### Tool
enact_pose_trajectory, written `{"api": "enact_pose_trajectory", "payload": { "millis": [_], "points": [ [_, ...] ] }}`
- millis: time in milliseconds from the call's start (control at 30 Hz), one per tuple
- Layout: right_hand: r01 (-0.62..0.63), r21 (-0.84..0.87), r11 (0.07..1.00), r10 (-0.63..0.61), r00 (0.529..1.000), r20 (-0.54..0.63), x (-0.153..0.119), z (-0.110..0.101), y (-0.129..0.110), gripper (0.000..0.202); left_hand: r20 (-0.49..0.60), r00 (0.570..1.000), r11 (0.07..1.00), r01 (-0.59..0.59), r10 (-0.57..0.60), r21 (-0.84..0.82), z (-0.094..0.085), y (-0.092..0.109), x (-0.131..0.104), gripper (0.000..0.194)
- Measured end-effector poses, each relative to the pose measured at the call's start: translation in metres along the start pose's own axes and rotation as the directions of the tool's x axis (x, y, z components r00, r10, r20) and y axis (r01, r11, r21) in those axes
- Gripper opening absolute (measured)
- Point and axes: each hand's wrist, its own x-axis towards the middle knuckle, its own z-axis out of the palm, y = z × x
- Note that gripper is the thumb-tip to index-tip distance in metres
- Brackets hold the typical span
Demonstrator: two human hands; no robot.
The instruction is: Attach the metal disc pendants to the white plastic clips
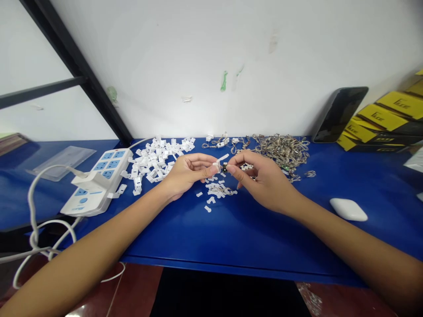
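Near the middle of the blue table (pixel 211 237), my left hand (pixel 190 174) pinches a small white plastic piece (pixel 218 164) with a flap sticking up to the right. Close against it, my right hand (pixel 259 178) holds a small dark part (pixel 225 167) between thumb and index finger. The two parts meet or nearly meet; the exact contact is too small to tell. Beneath the hands lie loose small white tabs (pixel 211 200). A pile of white plastic pieces (pixel 155 158) is behind and left of my left hand. Tangled wired parts (pixel 280 152) lie behind my right hand.
A white power strip (pixel 99 180) with a plugged-in adapter (pixel 90 182) and cables stands at the left. On the right are a white case (pixel 348 209), a phone (pixel 340 114) leaning on the wall (pixel 198 57), and stacked yellow and black boxes (pixel 383 116).
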Motion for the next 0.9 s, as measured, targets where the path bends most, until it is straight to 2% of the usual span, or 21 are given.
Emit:
{"api": "enact_pose_trajectory", "payload": {
  "millis": [133, 667, 900],
  "points": [
    [-0.058, 0.067, 0.996, 0.056, 0.998, 0.033, -0.0011, 0.0028, -0.003, 0.024, 0.01, 1.0, 1.0, 0.004, -0.004, 0.02, 0.0005, -0.0004, -0.0004, 0.035],
    [-0.042, -0.014, 0.999, 0.042, 0.998, 0.049, -0.0009, 0.0013, -0.0017, 0.026, 0.064, 0.998, 0.999, -0.015, 0.012, 0.034, 0.0011, -0.0005, -0.0005, 0.031],
    [-0.085, 0.059, 0.995, 0.082, 0.995, 0.051, -0.0027, 0.0061, -0.0008, 0.027, 0.06, 0.998, 1.0, 0.013, -0.014, 0.023, 0.0039, -0.0001, -0.0009, 0.032]
  ]
}}
